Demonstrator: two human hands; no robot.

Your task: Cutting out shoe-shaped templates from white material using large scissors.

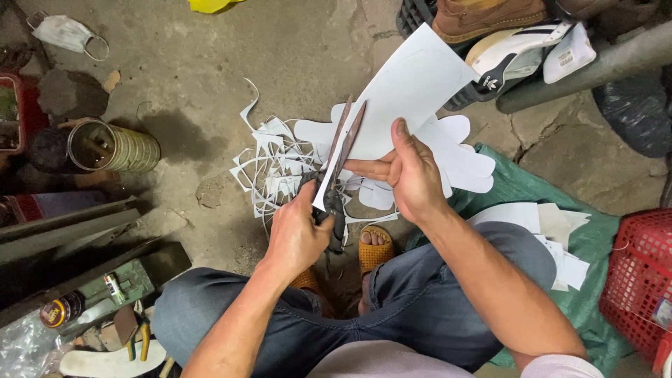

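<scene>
My left hand [301,234] grips the dark handles of a large pair of scissors [344,143], whose blades point up and are slightly parted around the edge of a white sheet [413,77]. My right hand [409,175] holds that sheet from the right, thumb on top and fingers underneath, close beside the blades. Below the hands lies a pile of thin white offcuts [276,171] on the concrete floor. White sole-shaped cutouts [462,157] lie just right of my right hand.
My foot in an orange sandal [376,248] rests below the scissors. A green sack [518,185] with more white pieces and a red basket [640,280] are at the right. Shoes [490,17] and a grey pipe [602,66] are at top right; a tin can [115,147] and tools [140,336] are at the left.
</scene>
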